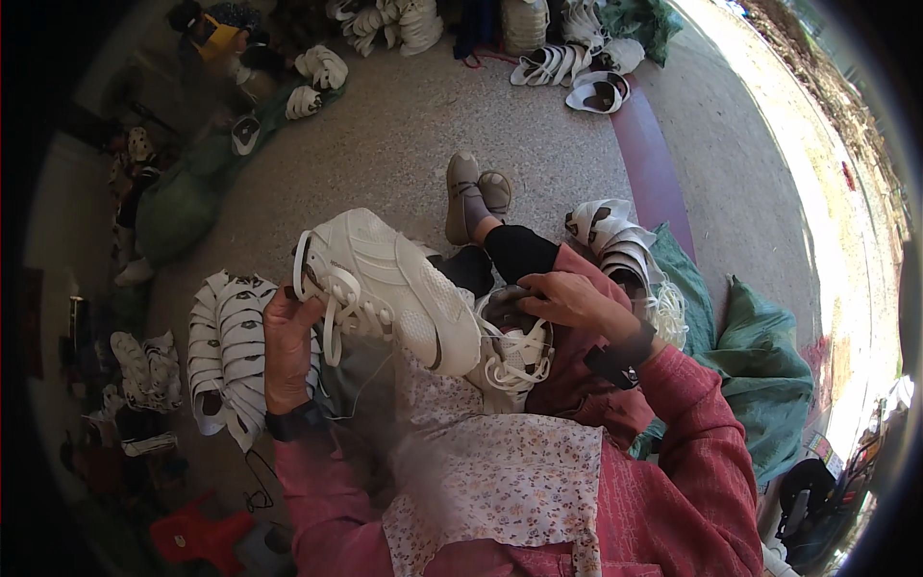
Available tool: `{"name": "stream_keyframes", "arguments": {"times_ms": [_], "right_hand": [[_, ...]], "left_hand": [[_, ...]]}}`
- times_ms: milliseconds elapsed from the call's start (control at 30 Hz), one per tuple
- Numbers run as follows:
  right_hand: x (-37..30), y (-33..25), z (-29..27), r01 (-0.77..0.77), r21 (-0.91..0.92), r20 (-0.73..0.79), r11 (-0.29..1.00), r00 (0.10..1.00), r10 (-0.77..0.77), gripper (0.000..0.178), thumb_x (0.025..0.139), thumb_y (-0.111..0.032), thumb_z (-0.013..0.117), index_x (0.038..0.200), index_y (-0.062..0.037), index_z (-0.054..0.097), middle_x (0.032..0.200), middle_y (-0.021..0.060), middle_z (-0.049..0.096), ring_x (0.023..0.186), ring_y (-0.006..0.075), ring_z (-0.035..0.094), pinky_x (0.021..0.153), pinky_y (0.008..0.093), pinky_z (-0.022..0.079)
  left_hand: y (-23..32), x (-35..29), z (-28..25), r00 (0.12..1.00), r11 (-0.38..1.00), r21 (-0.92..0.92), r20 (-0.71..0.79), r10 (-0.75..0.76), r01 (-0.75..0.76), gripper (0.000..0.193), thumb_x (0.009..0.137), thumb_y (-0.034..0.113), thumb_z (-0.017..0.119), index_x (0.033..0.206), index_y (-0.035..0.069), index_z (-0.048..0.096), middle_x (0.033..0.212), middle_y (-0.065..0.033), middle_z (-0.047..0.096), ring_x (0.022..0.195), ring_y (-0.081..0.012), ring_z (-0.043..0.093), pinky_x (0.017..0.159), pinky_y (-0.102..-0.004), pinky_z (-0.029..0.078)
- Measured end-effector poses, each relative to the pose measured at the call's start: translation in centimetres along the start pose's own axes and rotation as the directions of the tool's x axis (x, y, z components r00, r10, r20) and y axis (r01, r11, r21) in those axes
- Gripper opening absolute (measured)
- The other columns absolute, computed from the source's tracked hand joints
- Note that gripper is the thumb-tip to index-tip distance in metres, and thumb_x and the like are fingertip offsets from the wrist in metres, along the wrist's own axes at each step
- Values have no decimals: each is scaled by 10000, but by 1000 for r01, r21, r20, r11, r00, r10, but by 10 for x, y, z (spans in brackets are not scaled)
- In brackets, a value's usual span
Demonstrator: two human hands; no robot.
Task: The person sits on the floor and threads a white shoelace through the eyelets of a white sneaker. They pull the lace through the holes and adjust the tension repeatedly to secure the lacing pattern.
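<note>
Floral apron [500,481] spread over lap; white shoe [389,288] held above it, left hand [288,346] closed on its laces. Second shoe [514,351] gripped by right hand [567,298]. Stacked shoe uppers [226,346] piled beside on floor [404,144].

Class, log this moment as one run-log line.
left hand: holds white sneaker raised | right hand: rests on second shoe in lap | nearby: stacked shoe uppers
</note>
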State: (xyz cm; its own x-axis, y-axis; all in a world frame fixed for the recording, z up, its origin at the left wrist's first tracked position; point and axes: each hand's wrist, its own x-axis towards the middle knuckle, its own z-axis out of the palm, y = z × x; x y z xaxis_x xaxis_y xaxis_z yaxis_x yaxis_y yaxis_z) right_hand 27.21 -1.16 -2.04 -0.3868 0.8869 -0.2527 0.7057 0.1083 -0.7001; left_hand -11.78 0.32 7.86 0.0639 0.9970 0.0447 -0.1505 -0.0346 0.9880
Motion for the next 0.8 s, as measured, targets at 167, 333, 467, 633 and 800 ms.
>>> {"name": "stream_keyframes", "arguments": {"times_ms": [167,333,467,633,800], "right_hand": [[5,-7,11,88,-285,-20,954,995,-97,271,870,-238,597,953,12,664,786,191,699,757,388,699,678,486,537],[-14,-33,15,101,-423,-151,901,972,-180,175,846,-169,615,874,1,646,709,171,672,686,378,684,615,474,525],[-10,-29,13,223,-397,-188,891,930,-316,188,805,-188,664,883,-17,678,727,176,684,712,378,694,614,468,534],[0,-18,-2,188,-275,-210,943,945,-249,173,760,-228,725,784,-59,698,741,186,681,746,395,690,630,477,533],[-12,-67,-25,30,-299,-376,954,915,-147,159,748,-197,731,839,-69,706,741,185,679,766,412,684,656,490,528]], "left_hand": [[5,-14,-1,974,981,70,125,-188,180,305,862,25,764,1161,24,704,1088,-48,731,990,-127,667,922,-303,520],[19,-12,46,812,922,384,553,-187,-50,229,803,-4,779,1019,5,703,1007,-27,652,969,-117,603,833,-286,484],[6,-7,91,674,880,438,707,-213,-181,268,800,17,791,1054,-8,706,1024,-51,663,976,-130,622,867,-282,482],[2,15,133,580,861,502,679,-449,78,295,803,-24,677,1095,-2,709,971,-9,683,945,-98,620,815,-268,507],[36,22,115,570,838,543,672,-474,57,320,820,-11,662,1136,4,708,1095,-36,678,1001,-134,631,906,-283,501]]}}
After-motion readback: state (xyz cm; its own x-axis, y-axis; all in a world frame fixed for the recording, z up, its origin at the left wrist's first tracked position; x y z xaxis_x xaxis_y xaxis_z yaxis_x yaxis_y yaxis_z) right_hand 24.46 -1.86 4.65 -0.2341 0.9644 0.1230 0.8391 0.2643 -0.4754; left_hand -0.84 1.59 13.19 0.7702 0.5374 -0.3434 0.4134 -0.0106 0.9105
